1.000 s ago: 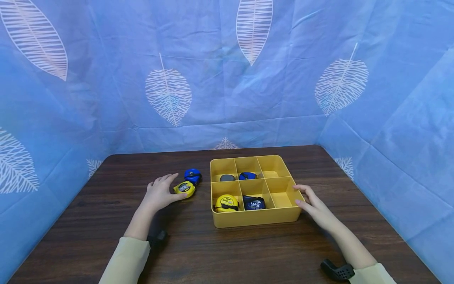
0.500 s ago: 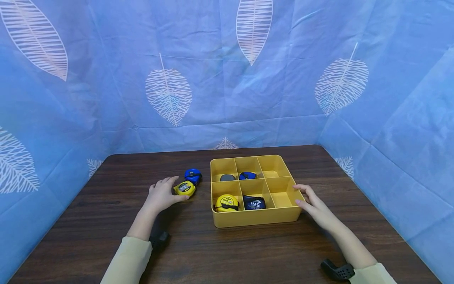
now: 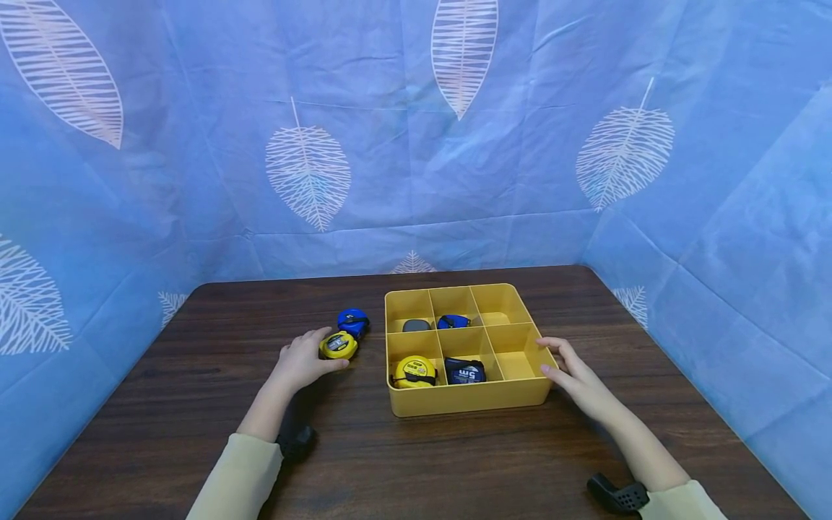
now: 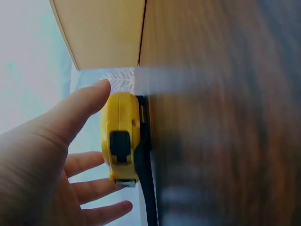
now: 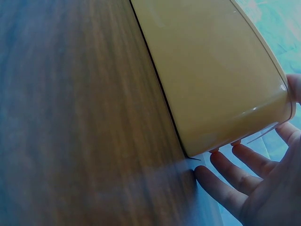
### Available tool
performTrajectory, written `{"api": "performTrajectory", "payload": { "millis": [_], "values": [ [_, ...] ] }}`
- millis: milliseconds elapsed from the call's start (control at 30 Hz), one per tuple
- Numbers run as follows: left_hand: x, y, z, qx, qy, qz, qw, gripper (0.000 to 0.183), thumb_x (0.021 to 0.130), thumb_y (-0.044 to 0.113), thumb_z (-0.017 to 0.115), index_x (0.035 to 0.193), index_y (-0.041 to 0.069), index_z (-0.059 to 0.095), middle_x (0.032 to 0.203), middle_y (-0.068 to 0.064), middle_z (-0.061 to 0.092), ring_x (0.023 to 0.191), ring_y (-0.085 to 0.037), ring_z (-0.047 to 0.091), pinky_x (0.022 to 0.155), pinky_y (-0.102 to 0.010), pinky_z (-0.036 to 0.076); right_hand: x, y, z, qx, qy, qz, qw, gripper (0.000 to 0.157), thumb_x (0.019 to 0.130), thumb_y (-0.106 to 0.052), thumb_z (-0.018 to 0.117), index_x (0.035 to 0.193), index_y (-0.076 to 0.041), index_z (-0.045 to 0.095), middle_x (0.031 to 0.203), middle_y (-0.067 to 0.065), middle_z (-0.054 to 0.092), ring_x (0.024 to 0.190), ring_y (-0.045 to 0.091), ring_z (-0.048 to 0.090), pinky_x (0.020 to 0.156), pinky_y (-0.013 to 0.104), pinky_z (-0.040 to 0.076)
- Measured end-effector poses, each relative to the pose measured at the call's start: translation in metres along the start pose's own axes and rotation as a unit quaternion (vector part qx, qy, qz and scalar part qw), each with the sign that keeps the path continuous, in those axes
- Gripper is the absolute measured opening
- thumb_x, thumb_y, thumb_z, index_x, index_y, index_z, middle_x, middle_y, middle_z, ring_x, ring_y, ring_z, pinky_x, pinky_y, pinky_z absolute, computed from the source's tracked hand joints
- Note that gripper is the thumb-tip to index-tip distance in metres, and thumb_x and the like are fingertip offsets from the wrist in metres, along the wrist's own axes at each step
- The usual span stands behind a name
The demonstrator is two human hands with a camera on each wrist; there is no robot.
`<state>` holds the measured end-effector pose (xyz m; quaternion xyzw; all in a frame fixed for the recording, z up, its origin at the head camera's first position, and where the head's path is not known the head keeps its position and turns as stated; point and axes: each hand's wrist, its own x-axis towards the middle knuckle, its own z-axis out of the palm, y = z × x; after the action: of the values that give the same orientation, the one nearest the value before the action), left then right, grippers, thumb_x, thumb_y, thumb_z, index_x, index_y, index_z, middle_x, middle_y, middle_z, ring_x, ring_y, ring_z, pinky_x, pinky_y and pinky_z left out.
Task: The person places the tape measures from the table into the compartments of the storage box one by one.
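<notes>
My left hand is spread around a yellow tape measure lying on the table, thumb on the near side and fingers at its left and far side. In the left wrist view the thumb tip overlaps the edge of the yellow case, with a black strap beside it. A blue tape measure lies just behind. My right hand holds the right wall of a yellow divided box, thumb and index finger at the rim, other fingertips along the outside wall.
In the box's compartments sit a yellow tape measure, a dark blue one, a blue one and a grey rounded object. The dark wooden table ends at a blue leaf-patterned cloth.
My left hand has shifted slightly right and its fingers have come closer around the yellow tape measure, which lies almost where it was. The right hand and box stay in place.
</notes>
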<state>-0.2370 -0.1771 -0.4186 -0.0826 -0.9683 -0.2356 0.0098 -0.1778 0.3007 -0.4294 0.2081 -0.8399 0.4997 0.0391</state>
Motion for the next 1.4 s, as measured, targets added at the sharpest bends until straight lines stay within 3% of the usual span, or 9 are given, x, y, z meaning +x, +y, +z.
{"api": "performTrajectory", "payload": {
  "millis": [633,1067,1133,1267,1400],
  "values": [
    [0.001,0.002,0.009,-0.035,-0.006,-0.027,0.999,0.07,0.086,0.029,0.073,0.141,0.001,0.041,0.136,-0.025,0.047,0.121,-0.044,0.045,0.095,-0.063,0.034,0.001,0.003,0.0,-0.007,0.001,0.016,1.0,0.042,0.102,-0.014,0.047,0.138,0.001,0.034,0.137,0.023,0.032,0.124,0.038,0.033,0.084,0.019,0.042],
    [0.0,0.004,0.012,-0.033,-0.018,-0.039,0.9985,0.075,0.087,0.028,0.071,0.145,-0.004,0.035,0.141,-0.028,0.041,0.126,-0.044,0.041,0.099,-0.064,0.03,0.001,0.004,0.0,-0.011,0.002,0.004,1.0,0.041,0.101,-0.014,0.047,0.138,0.0,0.035,0.138,0.021,0.033,0.126,0.035,0.029,0.089,0.012,0.031],
    [0.0,0.003,0.012,-0.032,-0.019,-0.039,0.9985,0.075,0.087,0.028,0.071,0.145,-0.004,0.035,0.141,-0.028,0.041,0.126,-0.044,0.041,0.099,-0.064,0.03,0.0,0.003,0.001,-0.012,0.003,0.002,1.0,0.041,0.101,-0.013,0.047,0.138,0.0,0.035,0.138,0.021,0.033,0.125,0.035,0.03,0.09,0.016,0.032],
    [0.001,0.003,0.012,-0.031,-0.019,-0.04,0.9985,0.074,0.088,0.028,0.071,0.144,-0.004,0.035,0.141,-0.027,0.041,0.126,-0.044,0.041,0.099,-0.065,0.029,0.0,0.001,0.001,-0.014,0.001,-0.001,1.0,0.041,0.101,-0.012,0.048,0.139,-0.001,0.035,0.138,0.021,0.034,0.125,0.034,0.03,0.097,0.034,0.033],
    [0.001,0.004,0.012,-0.033,-0.017,-0.039,0.9985,0.072,0.088,0.027,0.071,0.143,-0.005,0.036,0.14,-0.027,0.042,0.125,-0.043,0.042,0.099,-0.063,0.03,0.0,0.003,0.0,-0.013,0.003,0.001,1.0,0.041,0.101,-0.013,0.047,0.139,-0.001,0.035,0.138,0.021,0.034,0.126,0.032,0.03,0.098,0.023,0.03]
  ]
}}
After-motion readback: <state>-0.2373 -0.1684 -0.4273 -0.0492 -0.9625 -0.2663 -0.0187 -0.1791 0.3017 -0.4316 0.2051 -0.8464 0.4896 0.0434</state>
